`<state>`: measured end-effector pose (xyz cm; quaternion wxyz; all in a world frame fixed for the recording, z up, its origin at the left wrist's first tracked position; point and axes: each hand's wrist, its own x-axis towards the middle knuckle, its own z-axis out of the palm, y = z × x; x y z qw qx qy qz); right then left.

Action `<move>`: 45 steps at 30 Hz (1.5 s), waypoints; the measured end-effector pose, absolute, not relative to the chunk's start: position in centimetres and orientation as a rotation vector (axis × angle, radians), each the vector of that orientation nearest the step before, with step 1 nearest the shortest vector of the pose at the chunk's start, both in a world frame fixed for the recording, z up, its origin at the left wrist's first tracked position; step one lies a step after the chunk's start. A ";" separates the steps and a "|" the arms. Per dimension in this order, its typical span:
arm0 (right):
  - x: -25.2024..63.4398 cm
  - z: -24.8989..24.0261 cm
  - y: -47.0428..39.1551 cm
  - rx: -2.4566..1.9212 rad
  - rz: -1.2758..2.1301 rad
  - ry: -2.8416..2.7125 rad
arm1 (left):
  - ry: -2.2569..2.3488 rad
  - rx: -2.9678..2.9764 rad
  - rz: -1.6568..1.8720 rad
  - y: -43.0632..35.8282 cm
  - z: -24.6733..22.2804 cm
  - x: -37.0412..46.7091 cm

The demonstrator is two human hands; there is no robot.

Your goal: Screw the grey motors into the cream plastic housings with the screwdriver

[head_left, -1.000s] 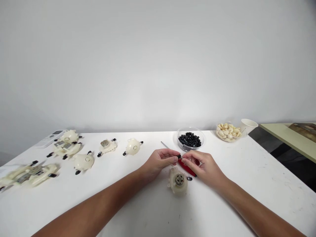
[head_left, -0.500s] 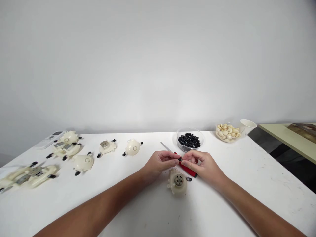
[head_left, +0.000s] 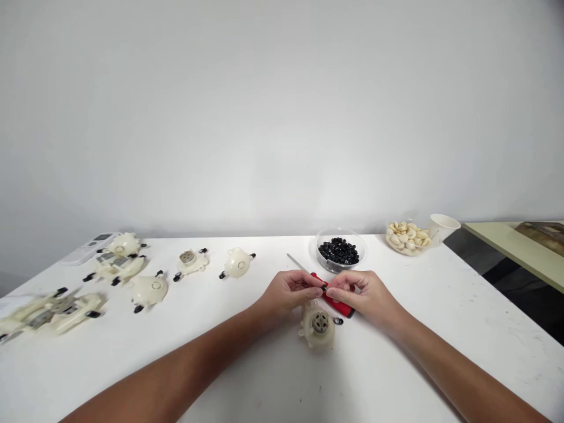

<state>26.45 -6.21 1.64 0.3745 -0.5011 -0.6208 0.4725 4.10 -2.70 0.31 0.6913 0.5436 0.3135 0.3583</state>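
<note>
Between the pinched fingertips of my left hand [head_left: 293,292] and my right hand [head_left: 363,292] is a small black part [head_left: 324,288], partly covered by the fingers. Both hands hold it above the table. Just below them lies a cream plastic motor housing [head_left: 318,336] with a round metal motor [head_left: 321,322] facing up. One black rubber piece [head_left: 338,321] sits at the housing's right side. Under my hands rests a screwdriver with a red handle [head_left: 341,308], its metal shaft [head_left: 297,262] pointing up and left.
Behind my hands stands a clear round dish [head_left: 340,265] of small black parts [head_left: 338,250]. Cashew-like pieces [head_left: 408,238] fill a clear bowl beside a tilted white cup [head_left: 445,222]. Several cream housings [head_left: 238,263] with black tips and a white remote [head_left: 86,249] are on the left.
Both hands stay together on the small black part, with only slight finger movement. The whole view has shifted a little; the objects on the table stay in place.
</note>
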 end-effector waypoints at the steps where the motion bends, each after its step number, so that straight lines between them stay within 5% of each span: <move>1: 26.4 1.7 -6.1 -1.275 1.235 -1.574 | 0.701 1.221 0.801 -2.8 0.3 4.1; 22: 26.1 0.5 -6.1 -1.181 1.317 -1.518 | 0.717 1.220 0.840 -3.1 0.5 4.4; 45: 26.2 0.6 -6.0 -1.163 0.571 -1.796 | 0.766 1.217 0.867 -3.1 0.6 4.0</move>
